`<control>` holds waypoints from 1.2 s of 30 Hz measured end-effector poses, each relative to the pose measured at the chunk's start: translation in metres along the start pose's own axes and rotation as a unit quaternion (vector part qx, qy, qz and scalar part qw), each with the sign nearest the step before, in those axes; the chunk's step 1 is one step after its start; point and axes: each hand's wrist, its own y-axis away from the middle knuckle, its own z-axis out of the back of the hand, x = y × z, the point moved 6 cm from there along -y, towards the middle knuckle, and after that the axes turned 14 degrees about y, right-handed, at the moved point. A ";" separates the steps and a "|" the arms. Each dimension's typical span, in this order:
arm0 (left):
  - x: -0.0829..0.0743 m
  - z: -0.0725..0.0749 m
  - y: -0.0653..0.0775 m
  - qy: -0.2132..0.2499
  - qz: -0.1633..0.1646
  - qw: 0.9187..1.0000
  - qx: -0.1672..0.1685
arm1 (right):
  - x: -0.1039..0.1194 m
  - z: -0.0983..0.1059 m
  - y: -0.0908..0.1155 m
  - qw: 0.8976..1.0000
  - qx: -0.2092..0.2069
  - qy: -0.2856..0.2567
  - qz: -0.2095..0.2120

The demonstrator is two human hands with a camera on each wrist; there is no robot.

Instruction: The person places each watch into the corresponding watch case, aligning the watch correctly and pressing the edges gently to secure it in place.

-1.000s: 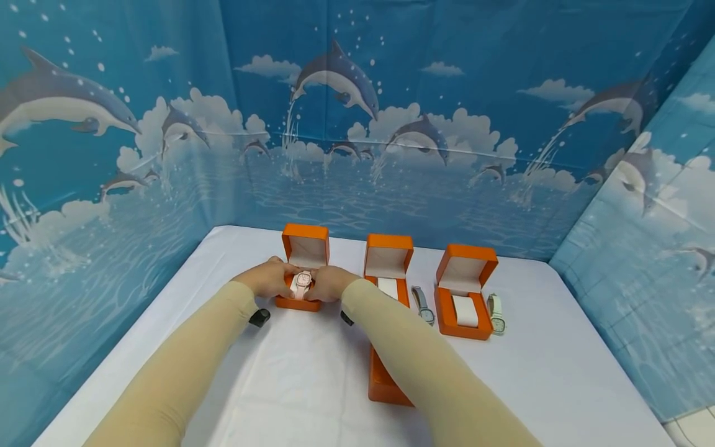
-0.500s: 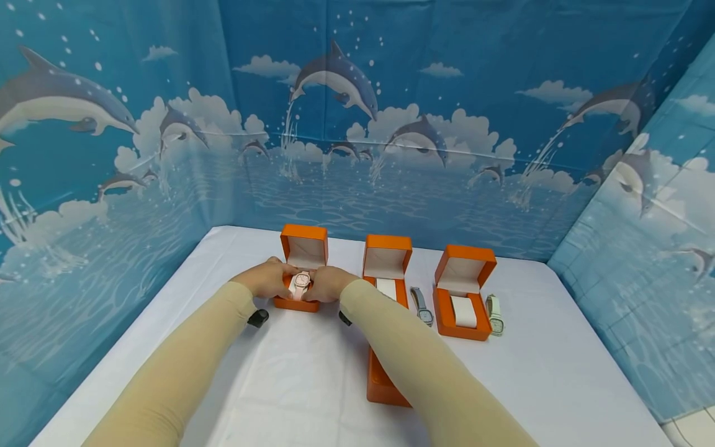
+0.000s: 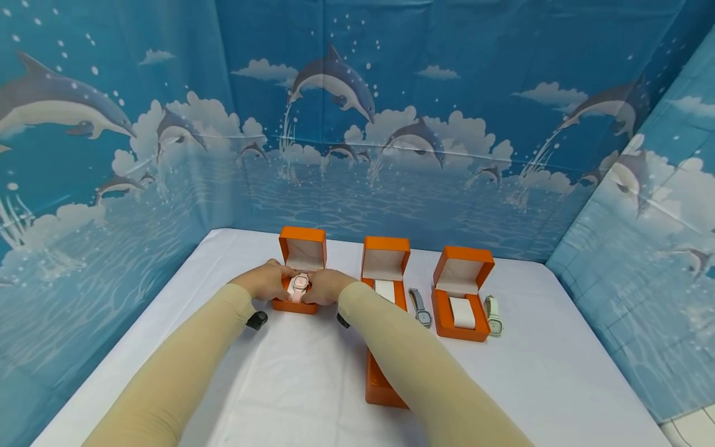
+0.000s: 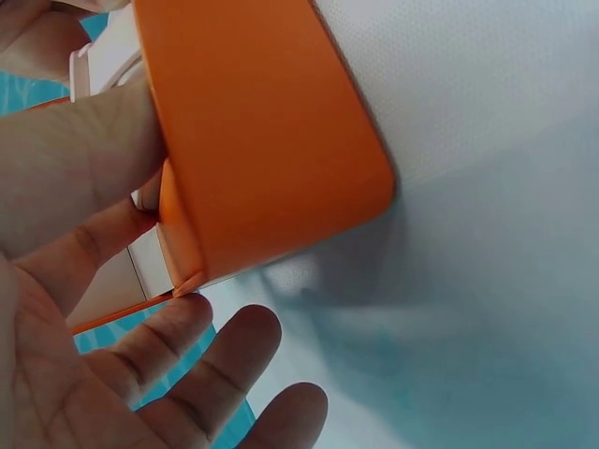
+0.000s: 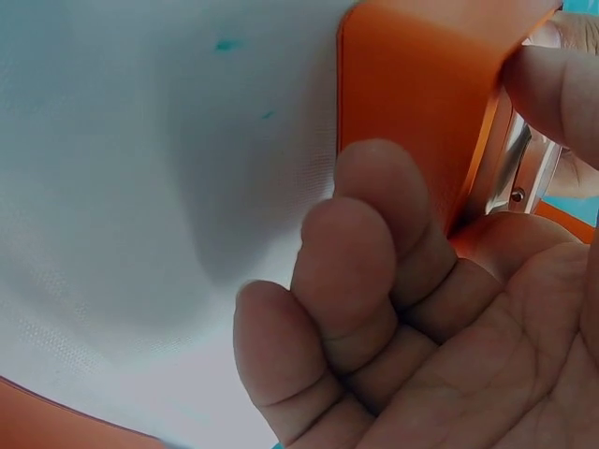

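Note:
At the left of the table, a pink watch (image 3: 300, 283) lies round a white cushion in an open orange watch box (image 3: 294, 307). My left hand (image 3: 264, 280) holds the watch from its left side, thumb and index finger reaching inside the box wall; the other fingers spread outside in the left wrist view. From the opposite side my right hand (image 3: 329, 287) grips it with thumb and index finger. Part of the watch case (image 5: 532, 173) shows between them in the right wrist view, where the remaining fingers curl loosely beside the orange wall. The fingertips partly hide the cushion.
Two more open orange boxes, a middle one (image 3: 386, 253) and a right one (image 3: 461, 333), hold white cushions. A grey-blue watch (image 3: 420, 309) and a pale green watch (image 3: 494, 316) lie beside them. Another orange box (image 3: 384, 392) is partly hidden under my right sleeve (image 3: 413, 354).
The head view has shifted slightly. Both hands stay at the pink watch in the left box, with hardly any visible movement.

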 end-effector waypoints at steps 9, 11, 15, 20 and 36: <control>0.000 -0.001 -0.002 -0.007 -0.001 1.000 0.000 | -0.001 0.000 -0.003 1.000 0.003 0.014 -0.005; 0.000 -0.001 -0.002 -0.008 -0.003 1.000 0.001 | -0.001 0.000 -0.003 1.000 0.002 0.021 -0.004; 0.000 -0.002 -0.001 -0.022 -0.007 1.000 0.007 | -0.003 0.000 -0.002 1.000 0.007 0.019 0.002; 0.002 -0.003 0.001 -0.030 -0.007 0.999 0.014 | -0.005 -0.002 -0.002 0.999 0.020 0.030 0.003; 0.006 0.005 0.008 -0.026 -0.006 0.999 0.036 | -0.006 0.001 0.000 0.996 -0.016 0.089 0.009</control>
